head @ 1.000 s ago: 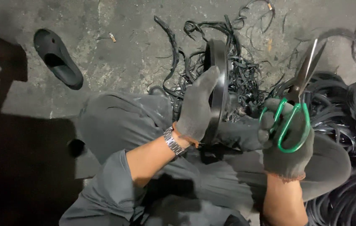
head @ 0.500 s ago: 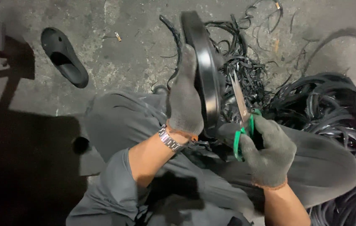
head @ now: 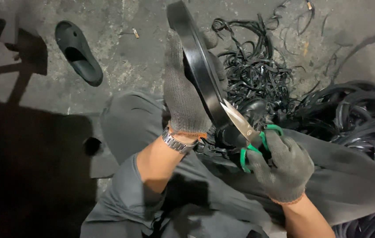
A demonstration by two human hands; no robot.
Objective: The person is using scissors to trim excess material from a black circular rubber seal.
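Head view shows the grey-gloved left hand (head: 183, 94) grasping a black rubber ring (head: 196, 66) upright above the lap, while the grey-gloved right hand (head: 282, 165), fingers clenched through green-handled steel scissors (head: 245, 128), sets the blades against the ring's lower rim, near a heap of black rubber strips (head: 258, 70).

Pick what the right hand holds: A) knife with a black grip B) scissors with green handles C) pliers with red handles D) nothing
B: the right hand grips scissors by their green handle loops, with the blade against the black ring that the left hand holds up.
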